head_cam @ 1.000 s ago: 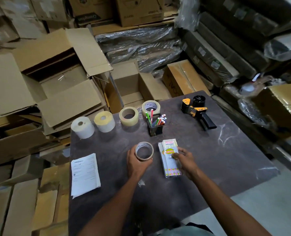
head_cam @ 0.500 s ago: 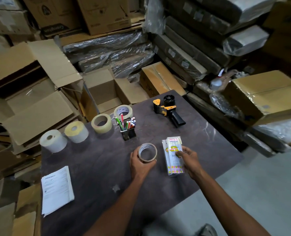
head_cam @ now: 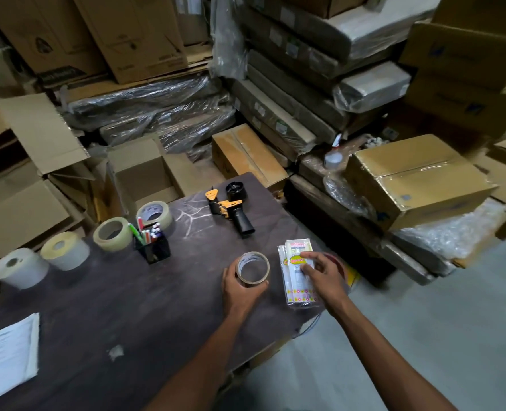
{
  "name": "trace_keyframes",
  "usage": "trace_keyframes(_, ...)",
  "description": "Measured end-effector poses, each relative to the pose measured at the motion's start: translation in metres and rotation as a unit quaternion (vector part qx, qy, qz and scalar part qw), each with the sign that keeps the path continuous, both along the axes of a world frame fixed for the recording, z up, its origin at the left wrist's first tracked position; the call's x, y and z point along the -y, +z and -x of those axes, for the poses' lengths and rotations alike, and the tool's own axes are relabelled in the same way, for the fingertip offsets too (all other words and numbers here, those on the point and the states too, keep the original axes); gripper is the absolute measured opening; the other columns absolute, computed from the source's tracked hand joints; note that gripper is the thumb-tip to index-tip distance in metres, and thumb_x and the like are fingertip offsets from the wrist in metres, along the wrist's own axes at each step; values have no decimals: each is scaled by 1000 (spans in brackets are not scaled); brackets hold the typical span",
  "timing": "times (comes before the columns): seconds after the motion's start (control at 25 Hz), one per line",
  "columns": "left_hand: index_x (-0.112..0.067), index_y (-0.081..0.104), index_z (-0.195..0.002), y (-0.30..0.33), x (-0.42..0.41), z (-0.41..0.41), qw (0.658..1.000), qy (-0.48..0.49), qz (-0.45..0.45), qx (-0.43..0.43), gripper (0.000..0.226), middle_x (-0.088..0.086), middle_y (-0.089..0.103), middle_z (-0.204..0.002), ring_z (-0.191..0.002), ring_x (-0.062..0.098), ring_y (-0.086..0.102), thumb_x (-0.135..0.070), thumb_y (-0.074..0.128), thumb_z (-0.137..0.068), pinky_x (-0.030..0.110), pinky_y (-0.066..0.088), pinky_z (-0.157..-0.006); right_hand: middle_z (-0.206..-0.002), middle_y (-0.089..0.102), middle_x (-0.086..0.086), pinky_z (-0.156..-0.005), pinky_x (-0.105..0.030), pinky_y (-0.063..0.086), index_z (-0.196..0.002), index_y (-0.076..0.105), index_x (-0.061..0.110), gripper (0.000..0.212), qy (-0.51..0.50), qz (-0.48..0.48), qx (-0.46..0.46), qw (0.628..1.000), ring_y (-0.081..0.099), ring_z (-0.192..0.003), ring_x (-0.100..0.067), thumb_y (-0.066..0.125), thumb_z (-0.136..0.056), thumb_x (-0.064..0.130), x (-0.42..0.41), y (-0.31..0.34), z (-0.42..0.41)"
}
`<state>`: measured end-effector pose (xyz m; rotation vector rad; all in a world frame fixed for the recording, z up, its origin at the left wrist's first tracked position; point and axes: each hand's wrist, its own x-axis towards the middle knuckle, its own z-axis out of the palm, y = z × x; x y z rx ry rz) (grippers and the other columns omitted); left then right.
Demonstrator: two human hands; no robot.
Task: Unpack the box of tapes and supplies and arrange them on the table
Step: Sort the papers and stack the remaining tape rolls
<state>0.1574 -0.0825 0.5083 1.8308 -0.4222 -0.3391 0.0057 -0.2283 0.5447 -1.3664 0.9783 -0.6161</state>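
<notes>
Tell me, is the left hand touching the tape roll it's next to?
Touching. The head view shows the left hand with its fingers and thumb curled around the side of the clear tape roll, which stands on the table.

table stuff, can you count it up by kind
tape rolls: 3
label rolls: 2
tape dispenser: 1
pen holder: 1
stack of packets: 1
paper sheets: 1
total: 9

Right hand (head_cam: pixel 323 272) has loosened, fingers lifting off the packet stack (head_cam: pixel 299 277)
</notes>
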Motion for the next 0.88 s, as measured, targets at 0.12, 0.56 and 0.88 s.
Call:
trace_keyframes(0.12,-31,63,-118,3,39,27,1000,-15,7,7,79,-8,65,-117,-109,12,64,-35,89,-43,44,54,-96,-106,76,-9,-76,-31,58,-103,73,18,26,-6,-2,0,1000,72,-85,-16,66,-89,-2,42,-5,30)
trace_keyframes(0.56,-29,56,-128,36,136,106,996,-46,72,-36,84,-9,66,-121,-111,2,65,-31,89,-52,21,54,-93,-104,75,-7,-76,-36,61,-108,70,11,22,-13,-19,20,1000,73,-88,-18,65,-91,-2,148,-7,83)
trace_keyframes(0.88,-35,56,-124,1,234,75,995,-90,24,29,81,-5,65,-122,-114,17,64,-25,91,-51,50,55,-94,-106,76,-3,-84,-45,60,-100,73,23,26,-38,-23,-11,999,73,-96,-26,65,-90,1,242,-23,89)
